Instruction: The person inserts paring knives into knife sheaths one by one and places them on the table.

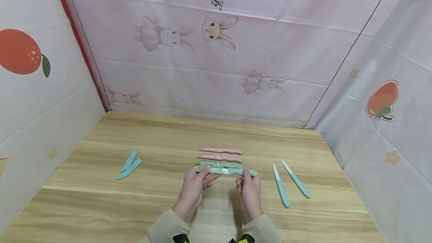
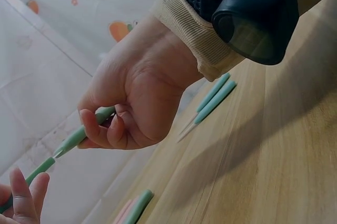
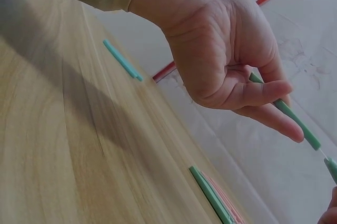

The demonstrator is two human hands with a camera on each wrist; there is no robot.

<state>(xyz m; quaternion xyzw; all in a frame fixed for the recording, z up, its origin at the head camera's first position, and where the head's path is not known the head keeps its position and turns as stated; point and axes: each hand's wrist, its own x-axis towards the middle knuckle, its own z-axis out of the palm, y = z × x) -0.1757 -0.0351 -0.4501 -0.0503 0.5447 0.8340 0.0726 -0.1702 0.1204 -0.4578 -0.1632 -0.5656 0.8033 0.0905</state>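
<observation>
A green paring knife [image 1: 239, 171] lies level between both hands above the table, its blade partly inside a green sheath [image 1: 216, 170]. A short strip of pale blade shows between sheath and handle. The left hand [image 1: 194, 186] pinches the sheath near its tip end, thumb on top. By the handle's end, the right hand [image 1: 251, 190] grips the knife with curled fingers; the left wrist view shows this right hand [image 2: 139, 87] closely. Just behind the held knife is a second green sheathed knife [image 1: 202, 161], partly covered by it.
Two pink sheathed knives [image 1: 219, 157] lie in a row farther back. To the right are two bare knives [image 1: 281, 186] with teal handles. Two teal sheaths [image 1: 129, 168] overlap at the left. Printed cloth walls [image 1: 216, 96] border the wooden table [image 1: 101, 205].
</observation>
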